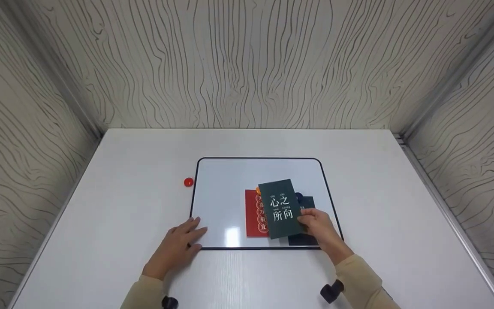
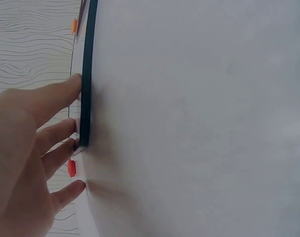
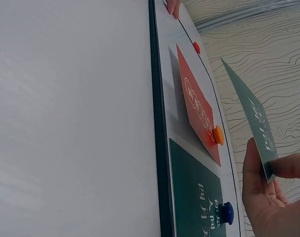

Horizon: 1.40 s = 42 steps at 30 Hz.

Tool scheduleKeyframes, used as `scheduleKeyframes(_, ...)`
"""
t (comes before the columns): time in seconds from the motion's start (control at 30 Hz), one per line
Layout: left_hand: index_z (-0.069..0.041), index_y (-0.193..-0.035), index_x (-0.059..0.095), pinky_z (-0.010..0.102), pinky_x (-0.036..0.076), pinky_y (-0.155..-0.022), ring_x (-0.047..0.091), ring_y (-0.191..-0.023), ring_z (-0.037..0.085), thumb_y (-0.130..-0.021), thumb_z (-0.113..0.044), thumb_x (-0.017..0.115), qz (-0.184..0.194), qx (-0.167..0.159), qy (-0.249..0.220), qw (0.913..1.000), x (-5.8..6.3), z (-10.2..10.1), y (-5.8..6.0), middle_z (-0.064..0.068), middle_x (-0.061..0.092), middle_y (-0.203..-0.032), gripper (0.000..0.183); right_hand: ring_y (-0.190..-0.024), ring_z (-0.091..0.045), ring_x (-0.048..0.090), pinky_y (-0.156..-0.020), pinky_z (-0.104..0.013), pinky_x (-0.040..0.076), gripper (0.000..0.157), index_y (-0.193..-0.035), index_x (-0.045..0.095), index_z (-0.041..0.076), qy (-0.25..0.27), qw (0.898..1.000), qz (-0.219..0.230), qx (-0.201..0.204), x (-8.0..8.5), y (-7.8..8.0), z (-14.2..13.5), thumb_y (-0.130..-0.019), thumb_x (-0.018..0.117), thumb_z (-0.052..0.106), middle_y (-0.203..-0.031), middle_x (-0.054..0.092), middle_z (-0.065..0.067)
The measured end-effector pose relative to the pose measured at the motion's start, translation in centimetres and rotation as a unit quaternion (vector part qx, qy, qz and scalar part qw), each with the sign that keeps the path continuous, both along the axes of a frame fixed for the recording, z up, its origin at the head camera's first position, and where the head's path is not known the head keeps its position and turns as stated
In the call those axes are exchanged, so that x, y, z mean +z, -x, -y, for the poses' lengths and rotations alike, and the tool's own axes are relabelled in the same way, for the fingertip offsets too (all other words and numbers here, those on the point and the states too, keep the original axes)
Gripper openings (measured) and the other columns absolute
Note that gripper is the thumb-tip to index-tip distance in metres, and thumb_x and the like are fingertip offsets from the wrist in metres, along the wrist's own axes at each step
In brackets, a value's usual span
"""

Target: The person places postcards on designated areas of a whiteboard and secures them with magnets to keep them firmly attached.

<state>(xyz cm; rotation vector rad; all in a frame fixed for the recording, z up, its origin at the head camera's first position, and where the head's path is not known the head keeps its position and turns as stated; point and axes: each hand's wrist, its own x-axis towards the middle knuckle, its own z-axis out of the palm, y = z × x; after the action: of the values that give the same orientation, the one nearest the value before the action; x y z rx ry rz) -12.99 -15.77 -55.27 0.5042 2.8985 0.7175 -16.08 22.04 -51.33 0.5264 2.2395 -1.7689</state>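
Observation:
My right hand (image 1: 320, 229) pinches a dark green card (image 1: 280, 208) with white Chinese characters at its lower right edge, thumb on the printed face. The card is raised above a white magnetic board (image 1: 221, 184) with a black rim. On the board, an orange magnet (image 3: 218, 135) sits on a red card (image 3: 197, 106), and a blue magnet (image 3: 228, 213) on another dark card (image 3: 192, 190). In the head view the held card partly covers both. My left hand (image 1: 177, 245) rests at the board's near left corner, fingers spread, with fingertips touching its rim in the left wrist view.
A round red magnet (image 1: 188, 182) lies on the white table (image 1: 144, 171) just outside the board's left edge. Wood-grain panels (image 1: 238, 64) enclose the table at the back and both sides. Dark wrist devices (image 1: 332, 292) sit below the sleeves.

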Motion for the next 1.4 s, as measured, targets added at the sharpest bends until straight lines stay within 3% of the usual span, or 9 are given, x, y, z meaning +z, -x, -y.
scheduleKeyframes(0.43,-0.022,-0.135,0.057,0.056,0.035,-0.114,0.040,-0.143,0.031,-0.091,-0.025,0.064,-0.002,-0.001,-0.006,1.0000,0.0,0.0,0.0,0.006,0.044,-0.152,0.045,-0.080,-0.015,0.060,-0.072,-0.026,0.055,0.015,-0.103,0.059,-0.003,0.011,1.000,-0.003,0.004,-0.5,0.0,2.0,-0.090,0.055,0.004,-0.095,0.061,-0.008)
scheduleKeyframes(1.0,-0.021,-0.135,0.057,0.057,0.033,-0.115,0.037,-0.145,0.030,-0.091,-0.024,0.064,0.006,-0.001,-0.016,0.9998,0.1,0.1,0.0,0.006,0.043,-0.153,0.044,-0.086,-0.016,0.062,-0.080,-0.034,0.059,0.018,-0.104,0.059,-0.004,0.007,1.000,-0.010,0.016,-0.7,-0.3,3.8,-0.088,0.058,0.005,-0.100,0.062,-0.011)
scheduleKeyframes(1.4,-0.022,-0.134,0.057,0.056,0.035,-0.114,0.037,-0.144,0.030,-0.091,-0.025,0.064,0.003,0.003,-0.015,0.9999,0.0,0.0,0.0,0.004,0.044,-0.153,0.043,-0.089,-0.018,0.058,-0.074,-0.024,0.051,0.017,-0.104,0.060,-0.002,0.020,0.999,0.009,0.037,-0.9,-0.5,5.5,-0.089,0.057,0.007,-0.103,0.061,-0.011)
